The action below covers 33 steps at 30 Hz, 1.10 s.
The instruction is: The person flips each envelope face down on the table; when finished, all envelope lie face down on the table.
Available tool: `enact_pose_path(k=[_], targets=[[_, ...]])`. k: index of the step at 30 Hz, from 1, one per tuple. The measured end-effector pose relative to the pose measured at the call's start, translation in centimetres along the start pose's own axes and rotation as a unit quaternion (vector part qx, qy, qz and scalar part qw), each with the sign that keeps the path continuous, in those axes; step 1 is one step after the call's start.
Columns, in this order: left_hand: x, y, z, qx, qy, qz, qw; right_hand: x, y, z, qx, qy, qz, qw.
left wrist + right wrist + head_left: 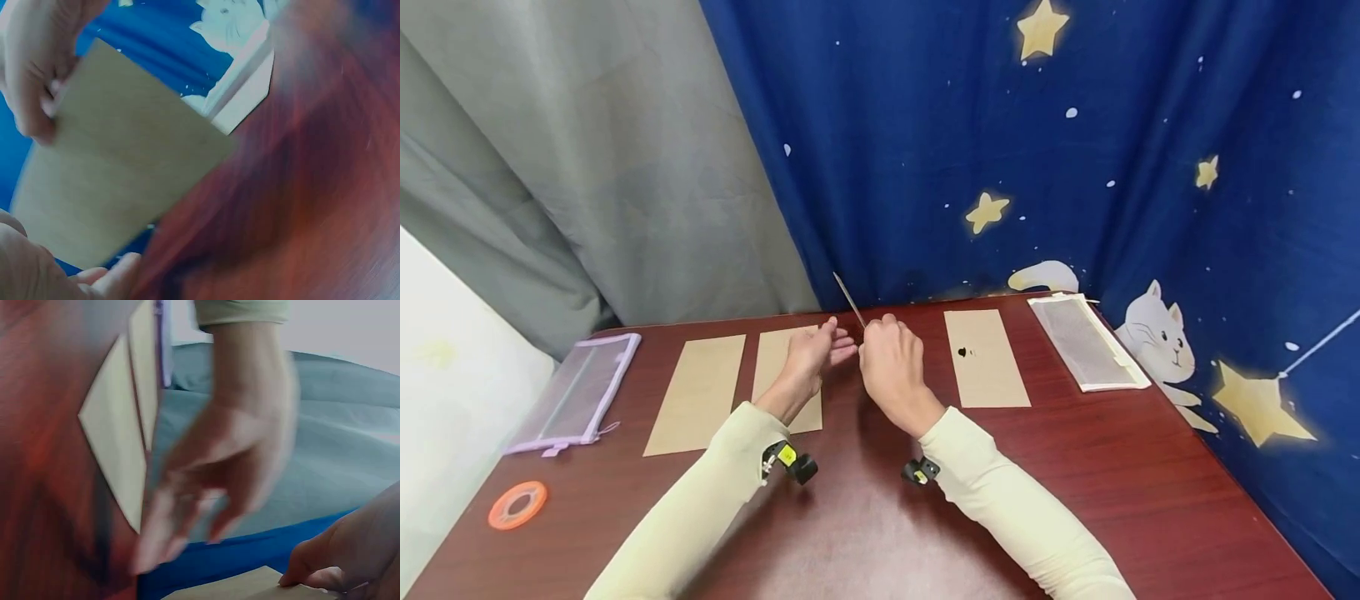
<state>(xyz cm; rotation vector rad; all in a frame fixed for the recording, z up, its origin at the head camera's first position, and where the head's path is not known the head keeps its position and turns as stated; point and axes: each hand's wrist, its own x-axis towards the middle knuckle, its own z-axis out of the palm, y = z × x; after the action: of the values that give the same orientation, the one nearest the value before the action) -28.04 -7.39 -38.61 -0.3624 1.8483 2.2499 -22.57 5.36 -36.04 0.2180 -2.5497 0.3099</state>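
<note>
My right hand (892,362) pinches a flat brown kraft-paper card (125,137) by its edge. The card stands raised over the table, turned nearly edge-on in the head view. Across from it is my left hand (808,358), palm turned toward the card, its fingers loose and slightly bent. In the right wrist view the left hand (219,462) is blurred and holds nothing, its fingers apart from the card. Under the left forearm and hand lies a brown card (772,358), partly covered by them.
Another brown card (696,396) lies to the left, and one with a small black mark (988,367) to the right. A purple-edged mesh zip pouch (625,358) and an orange ring of tape (499,518) are at far left. A white-edged mesh pouch (1116,387) sits at right, before a blue curtain (910,167).
</note>
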Motion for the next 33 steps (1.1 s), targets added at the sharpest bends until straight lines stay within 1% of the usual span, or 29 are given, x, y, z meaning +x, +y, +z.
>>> enact_pose_path(k=[2, 3, 4, 6, 10, 15, 18, 21, 23, 25, 27, 29, 31, 33], targets=[[0.3, -1.0, 0.0, -0.017, -0.026, -0.054, 0.9981, 0.4, 0.0, -0.6, 0.015, 0.003, 0.011, 0.9998], [0.5, -1.4, 0.0, -0.021, -0.039, -0.075, 0.9962, 0.5, 0.0, -0.9, 0.023, 0.003, 0.014, 0.9996], [0.6, -1.8, 0.1, -0.021, -0.048, -0.091, 0.9945, 0.7, 0.0, -1.1, 0.03, 0.002, 0.018, 0.9994], [0.7, -2.2, 0.3, -0.024, -0.052, -0.097, 0.9936, 1.0, 0.0, -1.5, 0.045, -0.006, 0.023, 0.9987], [0.8, -2.4, 0.7, -0.034, -0.05, -0.088, 0.9943, 1.3, 0.1, -2.1, 0.074, -0.013, 0.037, 0.9965], [0.9, -2.5, 0.5, -0.06, -0.06, -0.084, 0.9928, 1.6, 0.8, -2.7, 0.103, -0.014, 0.046, 0.9935], [0.9, -2.4, 0.3, -0.065, -0.059, -0.07, 0.9937, 1.9, 1.5, -3.1, 0.118, -0.009, 0.042, 0.9921], [1.0, -1.8, -0.3, -0.058, -0.05, -0.051, 0.9958, 2.3, 2.4, -3.3, 0.132, 0.0, 0.039, 0.9905], [1.0, -1.4, -0.6, -0.051, -0.045, -0.041, 0.9968, 2.7, 3.2, -3.3, 0.146, -0.005, 0.043, 0.9883], [1.1, -1.0, -1.0, -0.043, -0.043, -0.031, 0.9977, 3.0, 4.0, -3.2, 0.171, -0.024, 0.058, 0.9833], [1.0, -0.7, -1.3, -0.037, -0.036, -0.026, 0.9983, 3.1, 4.8, -2.8, 0.207, -0.049, 0.084, 0.9735], [1.1, -0.7, -1.5, -0.032, -0.028, -0.02, 0.9989, 3.2, 5.7, -2.4, 0.241, -0.066, 0.115, 0.9614], [1.1, -0.7, -1.7, -0.02, -0.015, -0.01, 0.9996, 3.2, 6.5, -1.6, 0.266, -0.065, 0.136, 0.952], [1.1, -0.9, -1.8, 0.002, -0.006, 0.005, 1.0, 3.0, 7.2, -0.6, 0.278, -0.059, 0.154, 0.9462]])
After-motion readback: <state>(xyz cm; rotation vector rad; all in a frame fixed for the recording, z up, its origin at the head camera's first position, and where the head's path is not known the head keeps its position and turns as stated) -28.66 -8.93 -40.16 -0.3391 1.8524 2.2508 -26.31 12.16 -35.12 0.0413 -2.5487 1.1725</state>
